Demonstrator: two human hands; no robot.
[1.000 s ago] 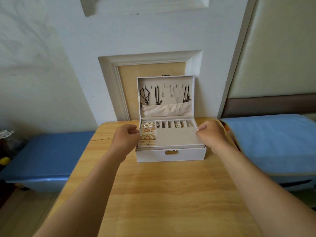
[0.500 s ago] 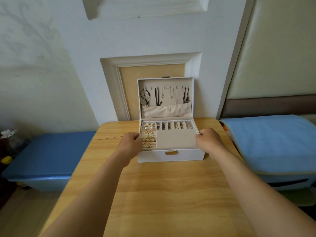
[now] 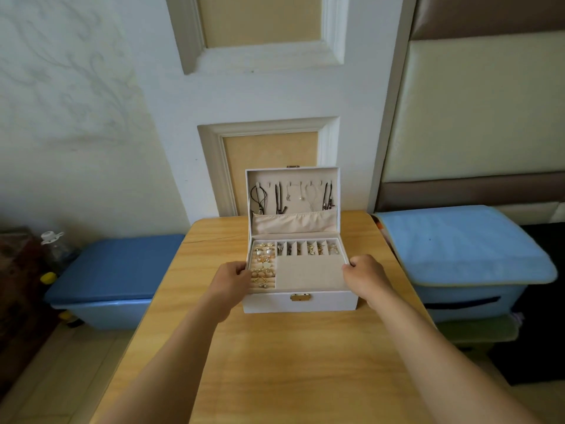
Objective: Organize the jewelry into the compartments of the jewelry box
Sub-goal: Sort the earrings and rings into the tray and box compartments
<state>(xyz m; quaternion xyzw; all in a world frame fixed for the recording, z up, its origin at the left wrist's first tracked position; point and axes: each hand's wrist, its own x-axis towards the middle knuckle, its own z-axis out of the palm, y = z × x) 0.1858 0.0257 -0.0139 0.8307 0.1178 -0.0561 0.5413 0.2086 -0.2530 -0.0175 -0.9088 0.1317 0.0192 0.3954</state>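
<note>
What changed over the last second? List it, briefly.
The left hand and right hand eased the tray down into the box, and they still grip its side edges. The lid stays open, and the jewelry sits unmoved in its compartments.

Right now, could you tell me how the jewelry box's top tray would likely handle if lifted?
Probably stiff: the tray shows straight edges between left hand and right hand. Likely light, being shallow. Loose earrings could spill if tipped.
</note>
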